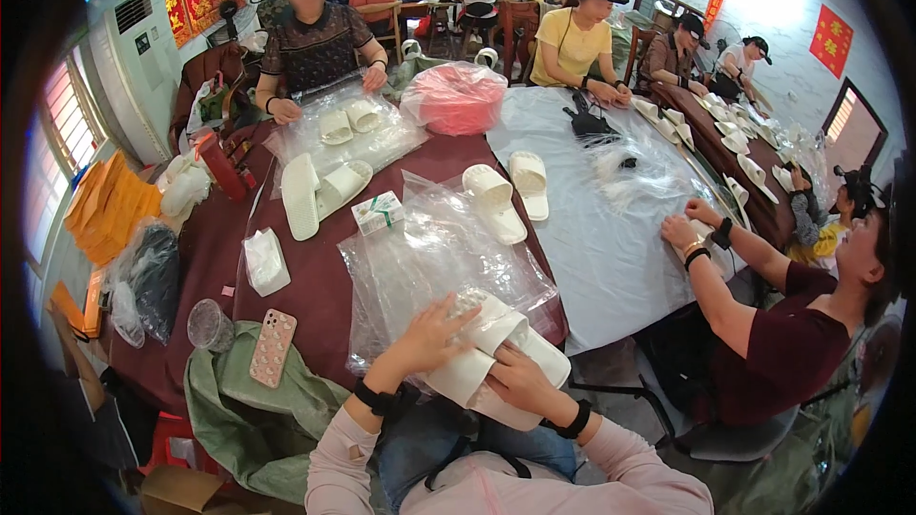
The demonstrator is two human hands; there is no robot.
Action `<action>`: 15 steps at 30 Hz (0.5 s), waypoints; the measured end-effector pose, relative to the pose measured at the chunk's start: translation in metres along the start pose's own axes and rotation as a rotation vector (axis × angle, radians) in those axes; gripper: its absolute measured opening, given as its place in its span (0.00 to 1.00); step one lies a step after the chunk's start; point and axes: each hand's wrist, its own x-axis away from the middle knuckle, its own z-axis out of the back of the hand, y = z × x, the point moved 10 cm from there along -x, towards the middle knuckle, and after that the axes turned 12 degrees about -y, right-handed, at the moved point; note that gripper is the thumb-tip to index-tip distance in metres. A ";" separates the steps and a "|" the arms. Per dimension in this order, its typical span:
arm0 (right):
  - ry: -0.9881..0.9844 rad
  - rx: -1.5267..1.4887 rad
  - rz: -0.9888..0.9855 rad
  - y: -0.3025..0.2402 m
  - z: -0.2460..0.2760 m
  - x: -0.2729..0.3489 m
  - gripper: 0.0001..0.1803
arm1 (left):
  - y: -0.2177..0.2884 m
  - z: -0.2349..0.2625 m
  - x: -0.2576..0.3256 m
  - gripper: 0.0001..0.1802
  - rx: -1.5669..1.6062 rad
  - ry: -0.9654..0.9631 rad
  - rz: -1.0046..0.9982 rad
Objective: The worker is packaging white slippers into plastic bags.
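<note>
A pair of white slide sandals (542, 355) lies before me at the table's near edge, partly over a stack of clear plastic bags (401, 262). My left hand (431, 334) lies against the left side of the pair, its fingers stretched out towards the strap. On the near side, my right hand (523, 383) grips one sandal, with its fingertips at the foot opening. Some of the right fingers are hidden by the sandal. Beyond the bags stands another pair of white slides (494, 205).
Left of the bags are a small box (379, 214), a tissue pack (266, 262), a phone (274, 348) and a clear plastic cup (210, 326). Across the table, a person handles bagged slides (348, 121) beside a pink bundle (456, 97). Another person sits at the right by a pale-covered table (601, 262).
</note>
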 end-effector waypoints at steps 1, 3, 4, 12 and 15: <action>-0.012 0.002 0.002 0.003 -0.004 -0.001 0.13 | -0.008 -0.003 -0.005 0.27 0.190 0.025 -0.028; -0.023 0.004 0.005 0.004 -0.007 0.000 0.13 | -0.017 -0.011 -0.009 0.24 0.379 0.049 -0.054; -0.016 -0.004 0.004 0.003 -0.006 0.000 0.13 | -0.017 0.002 -0.005 0.21 0.338 0.197 -0.064; -0.041 -0.253 -0.084 0.012 0.010 0.020 0.19 | -0.058 0.013 -0.003 0.17 0.670 0.183 0.204; -0.104 -0.293 -0.139 0.018 0.005 0.030 0.21 | -0.069 0.007 -0.006 0.16 0.774 0.297 0.110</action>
